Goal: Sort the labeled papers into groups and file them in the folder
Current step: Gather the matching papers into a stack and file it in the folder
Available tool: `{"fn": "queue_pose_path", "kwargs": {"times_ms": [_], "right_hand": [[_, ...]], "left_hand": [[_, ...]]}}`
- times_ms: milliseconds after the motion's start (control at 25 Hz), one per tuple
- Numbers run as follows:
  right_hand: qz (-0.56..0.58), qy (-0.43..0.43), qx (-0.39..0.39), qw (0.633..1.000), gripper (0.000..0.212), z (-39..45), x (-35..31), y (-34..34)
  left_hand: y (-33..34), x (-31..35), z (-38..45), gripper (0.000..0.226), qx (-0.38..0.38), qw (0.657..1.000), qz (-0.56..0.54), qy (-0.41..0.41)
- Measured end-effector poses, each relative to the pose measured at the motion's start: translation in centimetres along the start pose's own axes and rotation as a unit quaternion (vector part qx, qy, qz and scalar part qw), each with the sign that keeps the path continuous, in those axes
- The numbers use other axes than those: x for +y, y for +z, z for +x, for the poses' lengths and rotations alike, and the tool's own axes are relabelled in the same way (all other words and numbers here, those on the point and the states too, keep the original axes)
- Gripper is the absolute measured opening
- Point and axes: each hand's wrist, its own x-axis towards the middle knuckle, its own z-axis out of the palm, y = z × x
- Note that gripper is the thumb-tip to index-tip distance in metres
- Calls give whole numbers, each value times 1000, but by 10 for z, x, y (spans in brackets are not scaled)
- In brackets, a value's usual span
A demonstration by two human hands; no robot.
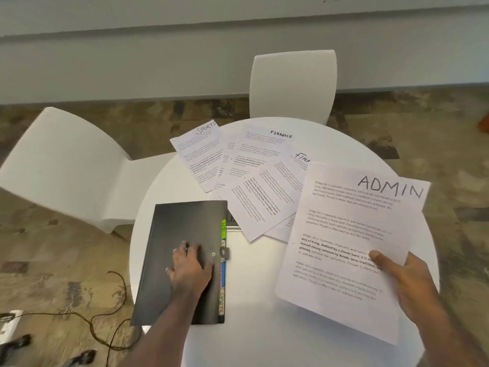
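A black folder (169, 234) lies shut on the left of the round white table (254, 340), with coloured tabs along its right edge. My left hand (190, 268) rests flat on its cover, fingers spread. My right hand (404, 282) grips a small stack of printed sheets, the top one labelled ADMIN (344, 226), lifted above the table's right side. Farther back more printed sheets lie fanned out: one labelled SPORTS (198, 152) and two labelled FINANCE (262, 160), partly overlapping.
A white chair (292, 83) stands behind the table and another white chair (66, 165) at the left. A dark cable (105, 319) and a white power strip (10, 324) lie on the patterned floor at lower left.
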Motion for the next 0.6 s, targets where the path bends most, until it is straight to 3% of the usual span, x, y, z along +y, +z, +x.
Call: {"fn": "queue_pose_path", "kwargs": {"times_ms": [80,120,200,240,400,600], "right_hand": [[-14,9,-15,1000,38,-7,7,5],[-21,11,-25,999,55,-11,10,8],[-27,4,-48,998,87,-18,14,14],[-28,2,-53,998,88,-19,15,17],[-37,13,-61,997,35,-24,16,30],[-51,23,-73,996,35,-27,15,40]], "left_hand": [[9,-10,-8,83,-77,995,66,-13],[11,-8,-10,90,-82,994,73,-13],[14,-2,-10,95,-76,994,75,-11],[15,1,-11,94,-74,994,78,-12],[20,11,-13,88,-77,993,87,-11],[18,17,-11,76,-95,992,87,-11]]}}
